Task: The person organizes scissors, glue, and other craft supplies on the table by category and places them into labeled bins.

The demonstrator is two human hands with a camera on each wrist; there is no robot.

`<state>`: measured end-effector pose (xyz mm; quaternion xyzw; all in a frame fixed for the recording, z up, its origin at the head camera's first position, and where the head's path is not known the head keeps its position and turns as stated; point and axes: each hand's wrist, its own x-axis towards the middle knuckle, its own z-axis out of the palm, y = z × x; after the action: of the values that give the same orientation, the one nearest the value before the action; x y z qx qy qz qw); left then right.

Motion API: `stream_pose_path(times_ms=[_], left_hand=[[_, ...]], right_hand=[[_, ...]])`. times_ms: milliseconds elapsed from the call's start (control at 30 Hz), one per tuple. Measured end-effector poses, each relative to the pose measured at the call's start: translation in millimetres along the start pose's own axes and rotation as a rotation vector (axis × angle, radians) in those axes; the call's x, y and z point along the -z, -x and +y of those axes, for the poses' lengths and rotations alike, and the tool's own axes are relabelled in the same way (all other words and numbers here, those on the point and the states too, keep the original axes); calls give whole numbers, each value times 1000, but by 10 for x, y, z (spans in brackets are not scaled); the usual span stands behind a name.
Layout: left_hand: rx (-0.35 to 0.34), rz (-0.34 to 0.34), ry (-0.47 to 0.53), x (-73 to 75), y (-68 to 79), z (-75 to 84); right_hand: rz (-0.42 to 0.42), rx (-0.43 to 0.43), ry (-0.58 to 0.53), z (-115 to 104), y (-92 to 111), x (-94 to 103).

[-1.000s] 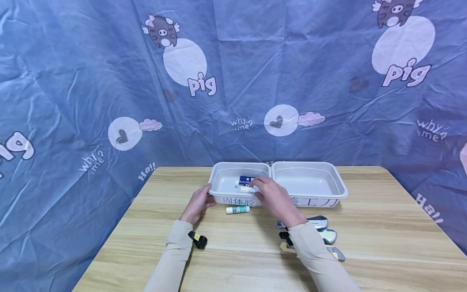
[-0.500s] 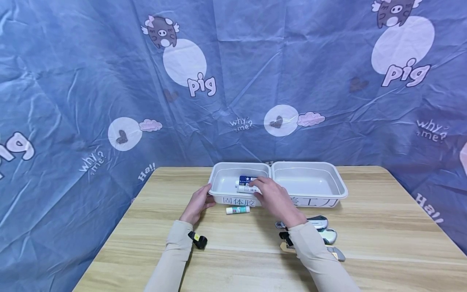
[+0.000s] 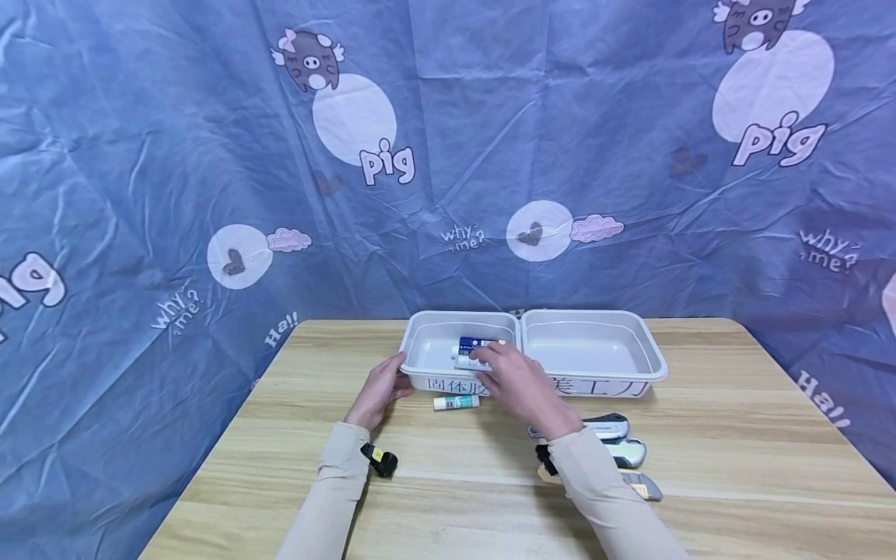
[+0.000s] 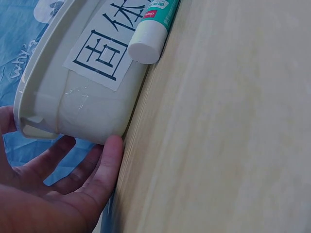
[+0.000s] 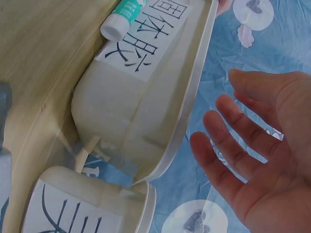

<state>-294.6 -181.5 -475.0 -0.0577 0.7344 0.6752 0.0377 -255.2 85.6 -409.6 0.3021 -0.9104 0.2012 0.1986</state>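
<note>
My left hand (image 3: 379,390) rests on the left end of the left white tub (image 4: 92,111), fingers spread against its corner and one digit up at the rim. My right hand (image 3: 521,383) is over the front right of that tub, its fingers apart with nothing between them in the right wrist view. Beneath its fingertips a white glue stick (image 3: 465,363) lies in the tub beside a blue glue stick (image 3: 472,344). A green and white glue stick (image 3: 456,402) lies on the table before the tub's label.
A second white tub (image 3: 595,354) adjoins on the right, also labelled in front. Three utility knives lie beneath or beside the right forearm: one dark-ended (image 3: 610,427), one pale green (image 3: 630,452), one grey and yellow (image 3: 647,487). A blue printed cloth (image 3: 448,194) hangs behind the wooden table (image 3: 448,513).
The white glue stick has settled in the tub beside the blue one. My right hand has shifted slightly left and toward me. The left hand has stayed in place.
</note>
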Motion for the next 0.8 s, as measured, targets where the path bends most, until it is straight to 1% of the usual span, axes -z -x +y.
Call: stream_pose_path(times_ms=[167,500,633,800], left_hand=[[-7,1,3,-2,2,2],[-5,-2,7,1,0,-10],[-6,-1,7,-2,-5,-10],[-10,-8,10,-2,13,4]], right_hand=[[10,56,6,-59,-5,-47],[-36,83,-27,-152,26,-136],[-82,90,-33,-179,26,-178],[-162,100,-37,-197,31,-243]])
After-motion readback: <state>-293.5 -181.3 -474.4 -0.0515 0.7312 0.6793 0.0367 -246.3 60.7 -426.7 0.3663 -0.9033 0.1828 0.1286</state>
